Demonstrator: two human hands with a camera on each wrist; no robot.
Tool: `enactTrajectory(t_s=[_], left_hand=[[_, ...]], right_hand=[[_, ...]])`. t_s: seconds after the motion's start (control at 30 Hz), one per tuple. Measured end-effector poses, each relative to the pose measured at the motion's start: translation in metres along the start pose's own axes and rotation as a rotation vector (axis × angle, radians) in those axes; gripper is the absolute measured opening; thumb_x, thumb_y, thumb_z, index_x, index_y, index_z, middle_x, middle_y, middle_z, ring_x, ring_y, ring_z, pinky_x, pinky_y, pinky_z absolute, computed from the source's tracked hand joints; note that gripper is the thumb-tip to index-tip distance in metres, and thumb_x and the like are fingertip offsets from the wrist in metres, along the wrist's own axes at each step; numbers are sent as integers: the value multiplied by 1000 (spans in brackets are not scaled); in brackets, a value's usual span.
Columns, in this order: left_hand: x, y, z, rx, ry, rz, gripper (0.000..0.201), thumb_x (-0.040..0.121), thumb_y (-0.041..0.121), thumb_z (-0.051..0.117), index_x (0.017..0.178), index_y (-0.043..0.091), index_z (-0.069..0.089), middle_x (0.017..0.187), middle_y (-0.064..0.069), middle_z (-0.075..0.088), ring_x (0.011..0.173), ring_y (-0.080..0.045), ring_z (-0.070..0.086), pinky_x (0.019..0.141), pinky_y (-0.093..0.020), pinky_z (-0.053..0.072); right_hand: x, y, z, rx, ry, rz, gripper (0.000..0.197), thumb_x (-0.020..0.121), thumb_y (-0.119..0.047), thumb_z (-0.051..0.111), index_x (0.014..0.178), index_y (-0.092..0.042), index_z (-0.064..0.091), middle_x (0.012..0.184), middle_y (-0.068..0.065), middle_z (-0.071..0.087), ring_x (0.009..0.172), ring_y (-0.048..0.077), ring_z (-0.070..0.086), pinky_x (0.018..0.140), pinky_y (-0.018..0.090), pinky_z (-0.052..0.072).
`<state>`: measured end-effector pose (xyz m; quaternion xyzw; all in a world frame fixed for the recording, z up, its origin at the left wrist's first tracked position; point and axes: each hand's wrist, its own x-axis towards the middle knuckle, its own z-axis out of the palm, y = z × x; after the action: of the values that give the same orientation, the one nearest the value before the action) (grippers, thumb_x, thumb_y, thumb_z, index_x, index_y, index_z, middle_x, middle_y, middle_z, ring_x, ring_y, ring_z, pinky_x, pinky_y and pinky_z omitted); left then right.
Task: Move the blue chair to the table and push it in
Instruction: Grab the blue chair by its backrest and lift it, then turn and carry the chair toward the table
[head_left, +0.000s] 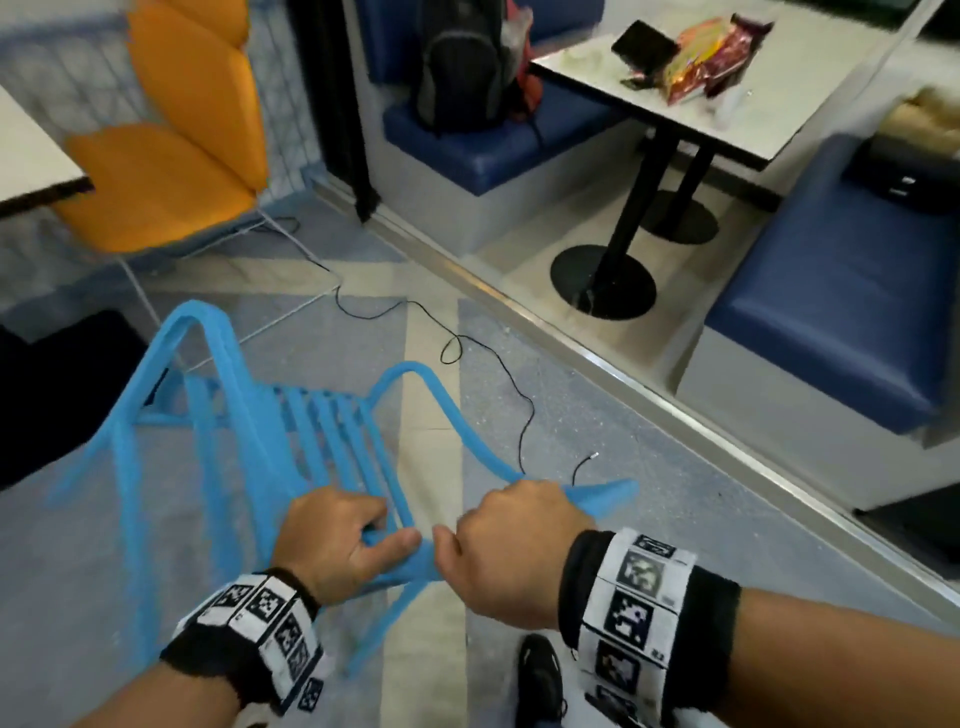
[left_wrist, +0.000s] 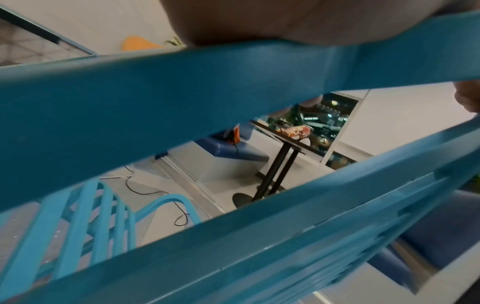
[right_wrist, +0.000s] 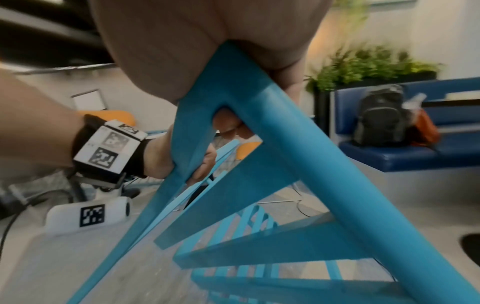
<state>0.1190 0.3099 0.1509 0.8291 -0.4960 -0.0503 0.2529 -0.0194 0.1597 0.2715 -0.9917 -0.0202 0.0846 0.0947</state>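
Observation:
The blue chair (head_left: 311, 431), slatted with curved armrests, stands on the floor right in front of me, its back toward me. My left hand (head_left: 343, 545) grips the top rail of the backrest, fingers curled between the slats. My right hand (head_left: 514, 551) grips the same rail further right, near the corner where the right armrest joins. In the left wrist view the blue chair's rail (left_wrist: 207, 82) fills the frame under my palm. In the right wrist view my right hand (right_wrist: 207, 51) closes on the blue chair's corner (right_wrist: 233, 86). A white table edge (head_left: 31, 161) shows at far left.
An orange chair (head_left: 176, 150) stands by the left table. A black cable (head_left: 467, 358) snakes over the floor ahead of the blue chair. Right of a metal floor strip stand blue benches (head_left: 831, 291), a backpack (head_left: 457, 67) and a pedestal table (head_left: 727, 88) with snack bags.

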Motion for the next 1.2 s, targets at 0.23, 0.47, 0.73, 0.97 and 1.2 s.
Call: enactTrajectory(t_s=[0.23,0.47,0.73,0.97,1.2], left_hand=[[-78,-38,-33,-84,108,-120,84,75,86,20,52,13,56,46,-4,57,49,-24,56,49,-38,41],[-149,-62,-74,-164,160,-164,49,84,57,35,47,25,31,41,-2,32,42,-22,36,46,-32,30],[-201,-48,-128,-572,7,-362,72,84,75,36,69,7,55,69,-20,53,66,-32,53,69,-56,46],[-245,20,-183,198,-401,-375,37,80,63,54,96,30,57,89,4,66,79,-16,62,70,-37,53],[-311,0,-190,574,-462,-611,31,90,51,49,107,25,54,100,-2,68,90,-28,66,71,-39,52]], right_hand=[[10,-77,12,25,116,-161,42,81,-46,39,55,-14,46,51,7,56,45,29,52,42,29,35],[3,-65,65,344,83,-101,52,71,-76,53,92,-28,45,81,-11,52,67,1,49,59,29,50],[23,-124,90,183,232,-238,46,71,-63,52,67,-18,44,51,-2,55,41,25,52,41,30,43],[41,-200,101,214,213,-363,36,70,-56,53,75,-21,49,65,-2,60,57,23,58,48,26,41],[48,-179,109,12,-175,-183,63,79,-67,49,129,-33,33,114,-5,60,91,24,62,77,39,51]])
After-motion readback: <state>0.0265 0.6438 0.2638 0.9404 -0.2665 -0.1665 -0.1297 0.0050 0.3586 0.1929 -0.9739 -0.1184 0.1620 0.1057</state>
